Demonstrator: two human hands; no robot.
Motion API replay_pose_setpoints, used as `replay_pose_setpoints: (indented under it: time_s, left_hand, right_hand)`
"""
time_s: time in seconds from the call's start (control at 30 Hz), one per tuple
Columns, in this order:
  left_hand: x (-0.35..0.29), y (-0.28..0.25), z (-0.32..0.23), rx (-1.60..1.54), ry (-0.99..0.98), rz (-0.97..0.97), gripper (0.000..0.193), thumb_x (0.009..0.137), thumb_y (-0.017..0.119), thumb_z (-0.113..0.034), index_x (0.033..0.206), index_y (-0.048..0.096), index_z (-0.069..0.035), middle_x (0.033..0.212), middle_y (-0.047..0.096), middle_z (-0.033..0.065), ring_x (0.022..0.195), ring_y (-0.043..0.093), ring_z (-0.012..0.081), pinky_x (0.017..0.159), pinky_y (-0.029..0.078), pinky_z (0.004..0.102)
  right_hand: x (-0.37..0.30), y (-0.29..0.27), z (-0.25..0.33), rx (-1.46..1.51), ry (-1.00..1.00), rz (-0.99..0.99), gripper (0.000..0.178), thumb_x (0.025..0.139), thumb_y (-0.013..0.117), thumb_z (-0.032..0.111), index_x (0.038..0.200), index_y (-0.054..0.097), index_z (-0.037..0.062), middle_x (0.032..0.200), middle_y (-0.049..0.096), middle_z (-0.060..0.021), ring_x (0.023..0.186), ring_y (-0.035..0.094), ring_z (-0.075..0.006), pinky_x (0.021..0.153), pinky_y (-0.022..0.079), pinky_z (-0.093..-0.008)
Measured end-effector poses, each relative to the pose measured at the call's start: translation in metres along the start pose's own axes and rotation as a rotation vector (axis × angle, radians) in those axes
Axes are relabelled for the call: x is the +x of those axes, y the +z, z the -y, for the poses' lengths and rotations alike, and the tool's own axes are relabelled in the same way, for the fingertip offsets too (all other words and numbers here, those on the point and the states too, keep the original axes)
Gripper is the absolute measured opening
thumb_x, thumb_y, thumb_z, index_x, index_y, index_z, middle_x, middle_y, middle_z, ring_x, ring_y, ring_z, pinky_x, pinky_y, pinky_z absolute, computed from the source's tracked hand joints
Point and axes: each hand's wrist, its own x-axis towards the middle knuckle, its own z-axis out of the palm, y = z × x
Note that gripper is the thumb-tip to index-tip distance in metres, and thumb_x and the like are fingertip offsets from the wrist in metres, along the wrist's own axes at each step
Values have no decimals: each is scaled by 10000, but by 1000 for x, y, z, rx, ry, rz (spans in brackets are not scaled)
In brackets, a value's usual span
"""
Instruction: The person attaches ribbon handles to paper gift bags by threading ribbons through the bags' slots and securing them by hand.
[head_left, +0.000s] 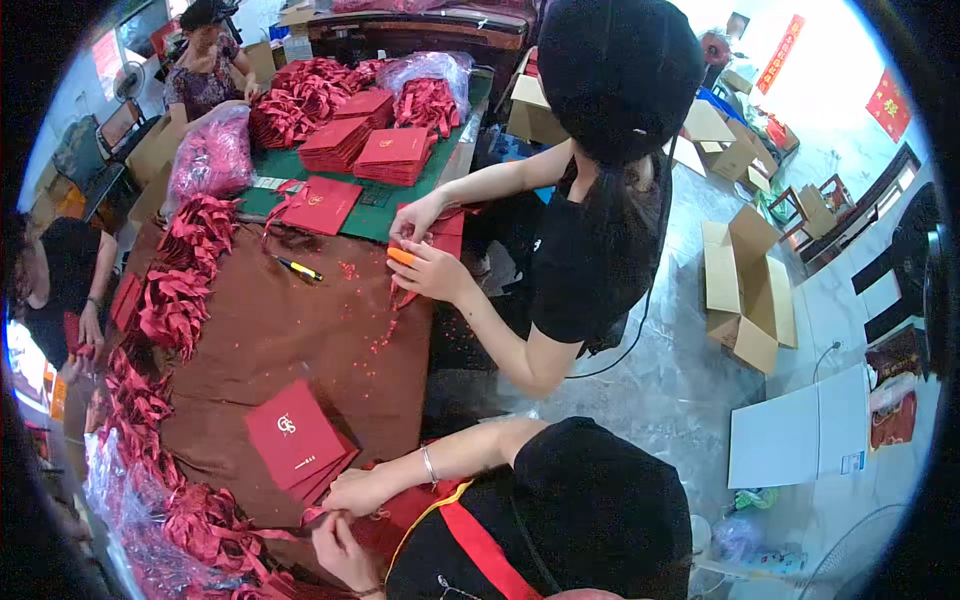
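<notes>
Fingers: wearer's own out of view, can't tell; nearest co-worker's braceleted hand [360, 490] and other hand [343, 553], nearly closed, pinching at a red ribbon [312, 516].
Flat red gift bags [292, 432]: fanned beside them.
Brown cloth [290, 340]: beneath.
Yellow-black pen-like tool [300, 268]: farther up.

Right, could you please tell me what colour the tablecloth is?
The tablecloth is brown, as the head view shows.
</notes>
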Motion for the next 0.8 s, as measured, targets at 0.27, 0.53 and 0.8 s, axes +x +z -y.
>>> replay_pose_setpoints:
  time_s: [0.27,0.53,0.8]
  left_hand:
    - [-35,15,2,-31,-124,-23,128,854,562,-52,944,588,34,857,632,141,760,592,190,725,469,296]
    - [-51,20,-6,-2,-50,-91,146,829,569,-64,927,584,43,850,611,160,766,572,273,740,450,340]
    - [-53,44,-1,-106,-89,-69,151,846,557,-81,922,590,45,860,614,159,783,580,272,740,455,341]
  right_hand:
    - [-5,-7,12,-82,47,98,207,673,661,232,840,674,111,788,652,-124,783,621,-310,647,484,-434]
    - [-34,-28,28,-12,7,24,211,686,643,234,847,650,97,760,642,-132,768,615,-317,646,468,-451]
    - [-53,-11,10,-95,104,-8,222,702,636,261,857,637,103,775,641,-130,767,620,-316,647,473,-451]
